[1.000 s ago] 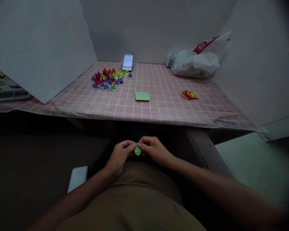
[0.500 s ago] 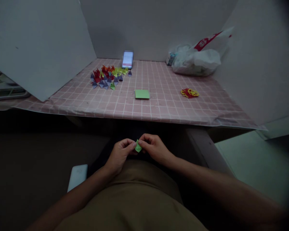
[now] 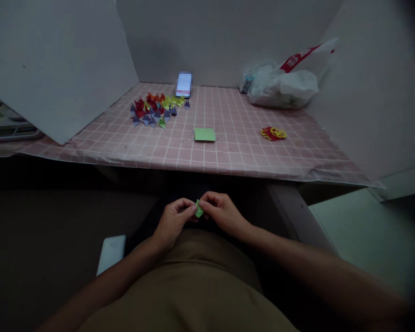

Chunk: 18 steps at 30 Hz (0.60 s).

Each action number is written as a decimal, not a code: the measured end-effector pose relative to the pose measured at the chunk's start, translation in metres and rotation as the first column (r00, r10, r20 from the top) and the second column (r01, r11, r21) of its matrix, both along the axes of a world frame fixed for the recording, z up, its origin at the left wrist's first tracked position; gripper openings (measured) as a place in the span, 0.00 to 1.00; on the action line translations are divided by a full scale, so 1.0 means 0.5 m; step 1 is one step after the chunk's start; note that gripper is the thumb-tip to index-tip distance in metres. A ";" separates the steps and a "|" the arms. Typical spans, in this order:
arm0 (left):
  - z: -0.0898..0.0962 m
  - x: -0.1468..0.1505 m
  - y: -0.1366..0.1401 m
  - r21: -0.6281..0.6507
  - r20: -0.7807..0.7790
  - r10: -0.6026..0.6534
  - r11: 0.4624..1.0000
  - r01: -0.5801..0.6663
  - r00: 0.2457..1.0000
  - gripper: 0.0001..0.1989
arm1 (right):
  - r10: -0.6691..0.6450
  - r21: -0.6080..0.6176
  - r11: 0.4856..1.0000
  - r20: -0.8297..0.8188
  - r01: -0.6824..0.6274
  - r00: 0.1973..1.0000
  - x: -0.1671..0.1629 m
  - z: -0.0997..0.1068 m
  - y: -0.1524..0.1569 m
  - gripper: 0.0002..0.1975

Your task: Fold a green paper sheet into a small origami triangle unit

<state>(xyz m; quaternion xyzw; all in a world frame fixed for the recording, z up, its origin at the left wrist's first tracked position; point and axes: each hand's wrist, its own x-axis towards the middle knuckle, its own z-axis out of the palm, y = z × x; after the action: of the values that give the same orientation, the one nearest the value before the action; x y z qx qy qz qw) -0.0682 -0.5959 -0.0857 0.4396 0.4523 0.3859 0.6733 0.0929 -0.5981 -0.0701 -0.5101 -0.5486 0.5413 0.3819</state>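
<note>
A small folded piece of green paper [image 3: 199, 211] is held above my lap, in front of the table edge. My left hand [image 3: 174, 219] pinches its left side between thumb and fingers. On the other side my right hand [image 3: 223, 213] grips it, thumb on the top face. The fingertips hide part of the folds. Beyond the hands, a stack of square green paper [image 3: 204, 134] lies on the table. Several small folded paper figures [image 3: 152, 110] in red, orange, yellow, purple and green are grouped at the back left.
A phone [image 3: 184, 84] with a lit screen stands at the back of the pink checked table [image 3: 235, 152]. To the right are a red and yellow bundle [image 3: 273, 133] and a white plastic bag [image 3: 283, 87]. A pale flat device [image 3: 111, 254] lies beside my left forearm.
Both hands keep their pinch on the green paper, whose visible face has shifted slightly between the fingertips. Things on the table have not moved.
</note>
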 end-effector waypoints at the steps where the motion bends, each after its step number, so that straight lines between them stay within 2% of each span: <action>1: 0.000 0.000 0.000 -0.001 -0.005 -0.003 1.000 0.003 1.000 0.09 | 0.008 -0.007 1.000 -0.007 -0.008 1.000 0.001 -0.001 0.001 0.11; 8: 0.002 -0.001 0.001 0.026 -0.052 0.009 1.000 -0.008 0.999 0.10 | 0.071 -0.041 0.997 -0.037 -0.073 0.997 0.007 -0.005 0.005 0.10; 14: -0.005 -0.002 0.003 0.012 -0.049 -0.008 1.000 0.009 0.999 0.10 | 0.033 -0.004 0.999 -0.007 -0.033 0.999 0.006 -0.008 0.005 0.10; 18: -0.004 -0.003 0.005 0.023 -0.082 -0.024 0.999 0.026 0.996 0.10 | 0.067 -0.015 0.998 -0.025 -0.067 0.997 0.007 -0.006 0.005 0.11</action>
<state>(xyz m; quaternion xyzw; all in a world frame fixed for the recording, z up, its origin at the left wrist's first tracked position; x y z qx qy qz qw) -0.0697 -0.5936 -0.0875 0.4688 0.4691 0.3645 0.6536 0.0962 -0.5954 -0.0731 -0.4879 -0.5563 0.5643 0.3661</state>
